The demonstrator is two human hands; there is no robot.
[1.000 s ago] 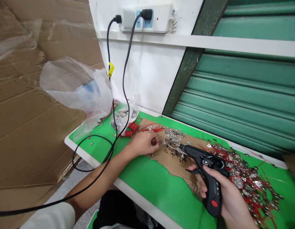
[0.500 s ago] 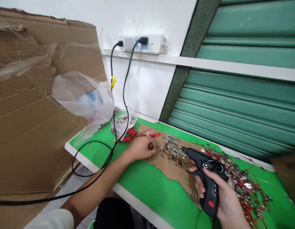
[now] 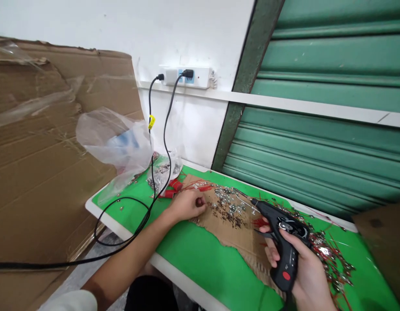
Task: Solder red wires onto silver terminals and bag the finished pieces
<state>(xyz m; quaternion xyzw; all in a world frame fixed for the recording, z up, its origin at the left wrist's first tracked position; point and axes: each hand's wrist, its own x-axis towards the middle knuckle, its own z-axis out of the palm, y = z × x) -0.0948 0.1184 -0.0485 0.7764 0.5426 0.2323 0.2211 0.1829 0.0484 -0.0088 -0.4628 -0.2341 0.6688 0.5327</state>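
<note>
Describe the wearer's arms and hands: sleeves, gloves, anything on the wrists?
No gloves, rings or watch on the left hand or right hand. The left forearm is uncovered up to a short white sleeve at the bottom edge. On the right only hand and wrist show, no sleeve in view.

Your right hand [image 3: 305,272] has drawn the glue gun [image 3: 284,246] back slightly, widening the gap between its nozzle and your left hand [image 3: 187,205]. Your head has lifted: the power strip [image 3: 187,76] sits lower in view, and a brown box [image 3: 384,246] shows at right.
</note>
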